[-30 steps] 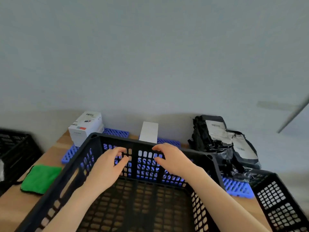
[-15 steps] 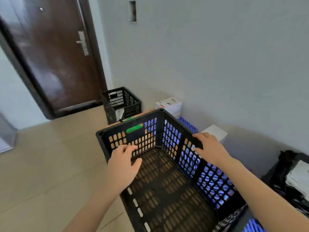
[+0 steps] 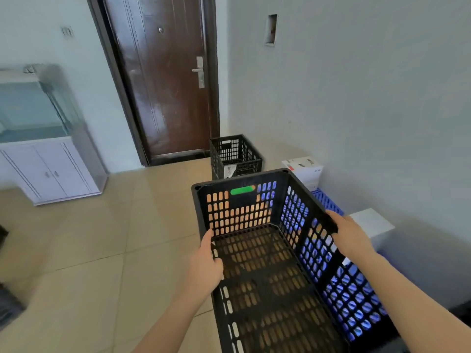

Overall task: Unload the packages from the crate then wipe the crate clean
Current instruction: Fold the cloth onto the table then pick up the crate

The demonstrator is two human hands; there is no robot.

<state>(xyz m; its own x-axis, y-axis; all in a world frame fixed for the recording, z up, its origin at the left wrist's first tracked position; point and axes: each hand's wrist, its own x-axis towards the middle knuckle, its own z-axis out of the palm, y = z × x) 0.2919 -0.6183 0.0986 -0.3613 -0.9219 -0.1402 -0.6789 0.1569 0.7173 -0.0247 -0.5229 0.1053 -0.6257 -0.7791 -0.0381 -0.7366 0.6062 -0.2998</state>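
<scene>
A black perforated crate [image 3: 239,212] fills the lower middle of the view, with nothing inside it. My left hand [image 3: 206,263] grips its left wall, fingers curled over the rim. Its right wall is held by my right hand [image 3: 349,233], fingers wrapped over the rim. Two white boxes stand by the wall to the right, one [image 3: 304,169] beyond the crate's far corner and one [image 3: 372,224] just behind my right hand. A green cloth [image 3: 242,190] shows through the handle slot in the far wall.
A second black crate [image 3: 235,156] stands on the tiled floor near a dark brown door [image 3: 165,80]. A blue perforated panel [image 3: 327,201] lies under the white boxes. At the left stands a white cabinet [image 3: 51,169] with a glass tank on top.
The view has swung left from the table to the door and floor. Both hands left the crate's far wall, and each now grips a side wall.
</scene>
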